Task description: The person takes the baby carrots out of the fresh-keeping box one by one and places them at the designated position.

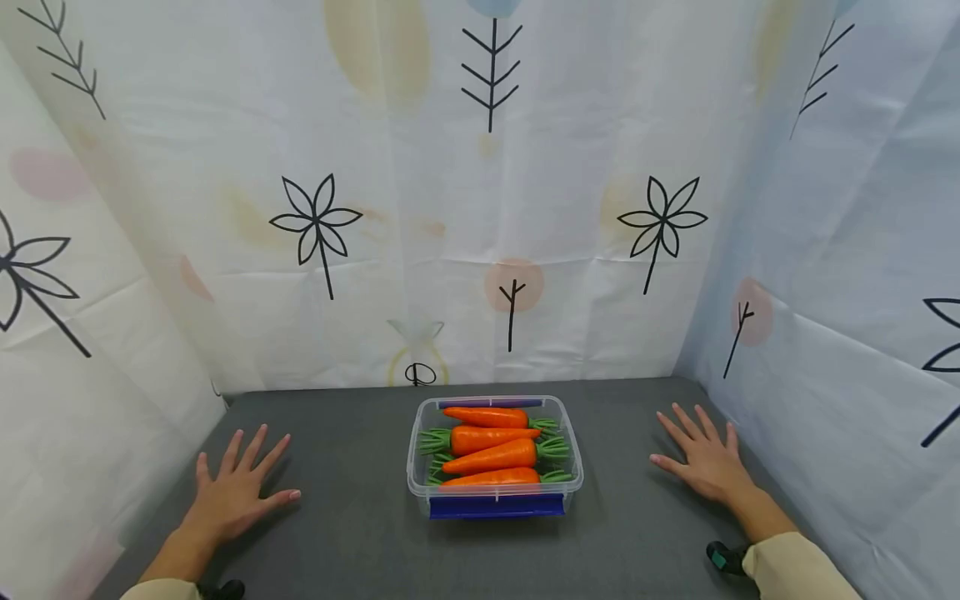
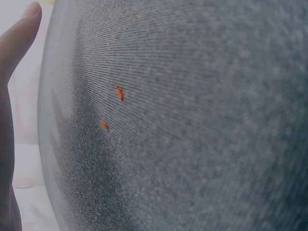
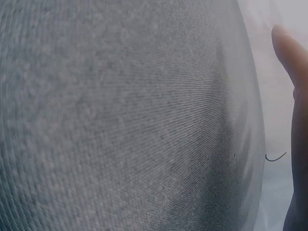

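Observation:
In the head view a clear plastic container with a blue front clip stands mid-table. Several orange carrots with green tops lie inside it, side by side. My left hand is spread to the left of the container, apart from it, holding nothing. To the right, my right hand is likewise spread with nothing in it. The left wrist view catches the thumb side of the left hand at its left edge; the right wrist view has the right hand along its right edge.
The dark grey tabletop is bordered by white printed curtains at the back and both sides. Two tiny orange bits lie on the grey surface in the left wrist view. Dark straps circle the wrists.

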The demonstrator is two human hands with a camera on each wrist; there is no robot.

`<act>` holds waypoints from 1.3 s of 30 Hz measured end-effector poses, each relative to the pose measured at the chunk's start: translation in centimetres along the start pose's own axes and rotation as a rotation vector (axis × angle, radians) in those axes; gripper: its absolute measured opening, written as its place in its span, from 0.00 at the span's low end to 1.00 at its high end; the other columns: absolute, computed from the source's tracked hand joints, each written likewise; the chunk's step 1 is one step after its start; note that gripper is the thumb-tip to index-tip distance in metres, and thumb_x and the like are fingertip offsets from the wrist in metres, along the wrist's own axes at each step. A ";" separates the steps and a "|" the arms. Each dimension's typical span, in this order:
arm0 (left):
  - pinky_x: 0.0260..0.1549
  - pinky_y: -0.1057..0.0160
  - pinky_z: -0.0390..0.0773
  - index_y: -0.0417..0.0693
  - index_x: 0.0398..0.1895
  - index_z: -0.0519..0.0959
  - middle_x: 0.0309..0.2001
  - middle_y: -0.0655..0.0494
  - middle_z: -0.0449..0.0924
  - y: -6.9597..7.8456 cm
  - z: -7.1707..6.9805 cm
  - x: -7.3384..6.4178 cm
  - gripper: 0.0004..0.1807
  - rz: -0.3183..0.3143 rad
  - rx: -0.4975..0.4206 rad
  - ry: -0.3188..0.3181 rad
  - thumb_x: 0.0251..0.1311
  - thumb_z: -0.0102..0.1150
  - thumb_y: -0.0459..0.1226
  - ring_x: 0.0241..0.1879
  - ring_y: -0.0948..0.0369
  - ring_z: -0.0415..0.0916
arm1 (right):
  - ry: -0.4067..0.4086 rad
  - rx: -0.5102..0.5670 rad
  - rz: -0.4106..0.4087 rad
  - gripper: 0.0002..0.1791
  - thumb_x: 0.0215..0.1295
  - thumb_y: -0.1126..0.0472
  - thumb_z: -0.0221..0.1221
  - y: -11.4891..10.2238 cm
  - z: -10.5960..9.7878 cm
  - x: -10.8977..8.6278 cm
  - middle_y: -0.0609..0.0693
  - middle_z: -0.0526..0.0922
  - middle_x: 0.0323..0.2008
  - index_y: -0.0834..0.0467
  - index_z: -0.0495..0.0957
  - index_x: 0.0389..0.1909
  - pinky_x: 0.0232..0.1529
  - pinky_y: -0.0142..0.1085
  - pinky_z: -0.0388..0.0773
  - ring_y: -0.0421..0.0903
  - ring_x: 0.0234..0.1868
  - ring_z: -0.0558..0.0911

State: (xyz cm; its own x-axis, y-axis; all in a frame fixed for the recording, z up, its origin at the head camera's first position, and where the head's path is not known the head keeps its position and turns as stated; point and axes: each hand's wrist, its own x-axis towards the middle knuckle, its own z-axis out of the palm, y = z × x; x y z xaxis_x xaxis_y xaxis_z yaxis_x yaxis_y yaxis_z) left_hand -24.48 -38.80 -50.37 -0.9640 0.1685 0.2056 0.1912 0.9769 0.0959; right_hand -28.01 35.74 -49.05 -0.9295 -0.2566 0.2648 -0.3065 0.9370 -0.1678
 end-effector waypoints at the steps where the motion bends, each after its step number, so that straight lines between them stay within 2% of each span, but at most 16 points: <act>1: 0.53 0.24 0.21 0.67 0.78 0.44 0.77 0.44 0.35 0.0 0.0 0.0 0.51 0.000 -0.001 0.001 0.56 0.51 0.70 0.73 0.38 0.24 | 0.002 0.003 0.000 0.44 0.64 0.34 0.55 -0.1 0.0 0.0 0.59 0.51 0.75 0.51 0.56 0.75 0.57 0.75 0.33 0.65 0.73 0.42; 4: 0.53 0.24 0.20 0.67 0.78 0.43 0.77 0.44 0.35 0.1 0.1 0.0 0.51 -0.002 0.000 0.004 0.56 0.51 0.70 0.73 0.38 0.24 | -0.001 0.013 0.008 0.44 0.64 0.34 0.54 -0.4 -0.1 0.0 0.58 0.49 0.75 0.51 0.56 0.75 0.58 0.75 0.32 0.64 0.74 0.40; 10: 0.53 0.25 0.20 0.68 0.78 0.42 0.77 0.44 0.36 0.4 0.1 -0.1 0.51 -0.004 -0.020 0.020 0.56 0.52 0.69 0.73 0.38 0.24 | 0.004 0.040 0.016 0.44 0.64 0.35 0.55 -1.1 -0.4 0.0 0.58 0.47 0.76 0.49 0.54 0.76 0.58 0.74 0.33 0.66 0.73 0.42; 13: 0.54 0.24 0.21 0.69 0.78 0.41 0.77 0.44 0.37 0.6 0.1 -0.2 0.51 -0.004 -0.030 0.041 0.57 0.53 0.68 0.73 0.39 0.24 | 0.024 0.062 0.007 0.44 0.65 0.36 0.55 -1.4 -0.4 0.0 0.57 0.47 0.76 0.50 0.54 0.76 0.58 0.74 0.31 0.65 0.74 0.41; 18: 0.55 0.24 0.25 0.65 0.78 0.43 0.77 0.44 0.36 1.2 0.0 -0.2 0.51 -0.002 -0.059 0.075 0.57 0.55 0.66 0.73 0.39 0.26 | 0.103 0.101 -0.043 0.43 0.64 0.39 0.58 -1.9 -0.2 0.1 0.55 0.46 0.76 0.51 0.55 0.75 0.60 0.72 0.30 0.62 0.75 0.39; 24: 0.57 0.25 0.33 0.64 0.78 0.46 0.77 0.45 0.36 2.1 0.1 -0.3 0.50 0.015 -0.109 0.125 0.58 0.57 0.63 0.73 0.38 0.32 | 0.186 0.153 -0.093 0.43 0.63 0.42 0.61 -2.9 0.0 0.5 0.55 0.48 0.76 0.49 0.55 0.76 0.61 0.72 0.34 0.65 0.73 0.44; 29: 0.57 0.25 0.41 0.62 0.78 0.50 0.76 0.44 0.42 3.0 -0.1 -0.2 0.48 0.051 -0.166 0.175 0.57 0.61 0.60 0.71 0.37 0.40 | 0.209 0.215 -0.088 0.44 0.61 0.44 0.63 -4.1 -0.4 1.0 0.62 0.54 0.73 0.52 0.56 0.75 0.59 0.72 0.42 0.68 0.71 0.49; 32: 0.55 0.26 0.45 0.61 0.77 0.54 0.75 0.42 0.45 3.7 -0.6 0.0 0.46 0.066 -0.191 0.193 0.57 0.62 0.58 0.71 0.37 0.43 | 0.222 0.255 -0.092 0.44 0.61 0.46 0.64 -5.0 -0.7 1.3 0.66 0.56 0.71 0.55 0.57 0.74 0.57 0.73 0.46 0.70 0.69 0.52; 39: 0.52 0.27 0.53 0.57 0.75 0.59 0.73 0.41 0.52 5.8 -2.0 0.7 0.44 0.103 -0.254 0.225 0.57 0.65 0.53 0.68 0.35 0.50 | 0.246 0.404 -0.118 0.42 0.61 0.54 0.65 -7.0 -1.4 2.1 0.67 0.57 0.70 0.59 0.58 0.73 0.54 0.72 0.53 0.71 0.67 0.55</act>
State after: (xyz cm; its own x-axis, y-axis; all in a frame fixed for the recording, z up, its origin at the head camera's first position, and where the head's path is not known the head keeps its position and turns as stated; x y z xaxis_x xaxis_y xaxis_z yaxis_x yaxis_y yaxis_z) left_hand -23.69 -33.33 -47.68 -0.8778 0.2034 0.4336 0.3525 0.8874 0.2972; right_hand -27.49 28.98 -45.96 -0.8226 -0.2463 0.5124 -0.5071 0.7255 -0.4653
